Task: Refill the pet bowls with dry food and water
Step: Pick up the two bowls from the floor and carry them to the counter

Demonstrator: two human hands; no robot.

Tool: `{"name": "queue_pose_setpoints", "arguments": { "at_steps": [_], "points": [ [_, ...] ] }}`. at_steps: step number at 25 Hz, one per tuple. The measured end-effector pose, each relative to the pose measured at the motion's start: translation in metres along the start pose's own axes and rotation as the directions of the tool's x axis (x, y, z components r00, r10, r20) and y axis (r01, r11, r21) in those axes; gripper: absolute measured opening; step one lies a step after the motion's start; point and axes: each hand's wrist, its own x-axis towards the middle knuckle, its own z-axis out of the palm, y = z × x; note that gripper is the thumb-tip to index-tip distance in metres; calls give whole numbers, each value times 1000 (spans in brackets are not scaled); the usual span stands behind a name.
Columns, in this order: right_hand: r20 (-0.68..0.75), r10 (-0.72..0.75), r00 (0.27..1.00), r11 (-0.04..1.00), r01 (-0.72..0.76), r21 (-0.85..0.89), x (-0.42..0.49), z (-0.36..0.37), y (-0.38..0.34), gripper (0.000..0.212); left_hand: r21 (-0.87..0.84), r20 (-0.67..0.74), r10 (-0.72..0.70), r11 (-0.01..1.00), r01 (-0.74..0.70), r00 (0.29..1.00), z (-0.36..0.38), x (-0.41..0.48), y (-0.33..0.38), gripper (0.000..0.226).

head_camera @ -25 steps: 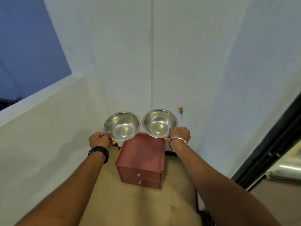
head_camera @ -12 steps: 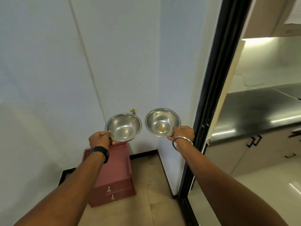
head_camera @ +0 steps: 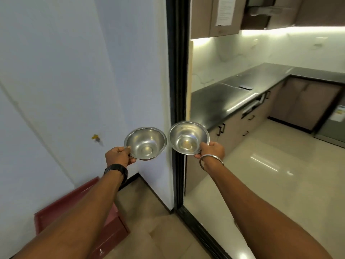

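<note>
A: Entry, hands first. Left hand (head_camera: pixel 118 156) pinches the near rim of a round stainless-steel bowl (head_camera: pixel 145 143), thumb on top, fingers curled beneath. Right hand (head_camera: pixel 212 150) grips the near rim of a second round steel bowl (head_camera: pixel 188 137) likewise. Both carried in the air at arm's length, rims almost touching.

B: Contents?

A: Left bowl looks empty and dry. Right bowl shows a pale patch at its bottom; possibly residue or only a reflection, cannot resolve.

B: Surroundings?

A: White wall (head_camera: pixel 65 81) to the left, a low red drawer chest (head_camera: pixel 110 232) against it on the floor. Black door frame (head_camera: pixel 177 101) straight ahead; beyond it a kitchen with a dark countertop (head_camera: pixel 233 92) along the back wall.

B: Progress?

A: Judged early. Bowls collected, neither filled. No food bag or tap visible. Remaining: find water and dry food, fill one each, return the bowls.
</note>
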Motion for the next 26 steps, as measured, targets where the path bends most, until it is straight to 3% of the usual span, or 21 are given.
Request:
{"name": "queue_pose_setpoints", "arguments": {
  "at_steps": [5, 13, 17, 26],
  "points": [
    [-210, -15, 978, 1000, 16, 2, 10, -79, -2, 10, 37, 192, -3, 999, -5, 981, 74, -26, -8, 9],
    [-472, 10, 882, 996, 32, 80, 48, -190, -21, 12, 60, 408, 29, 996, -59, 912, 215, -70, -7, 13],
    [-556, 8, 831, 993, 57, 99, 65, -230, -30, 20, 47, 476, 33, 997, -63, 879, 274, -90, -5, 12],
    [-652, 42, 757, 994, 32, 101, 101, -281, -41, 10, 62, 561, 10, 997, -54, 828, 365, -117, -10, 8]
  ]
}}
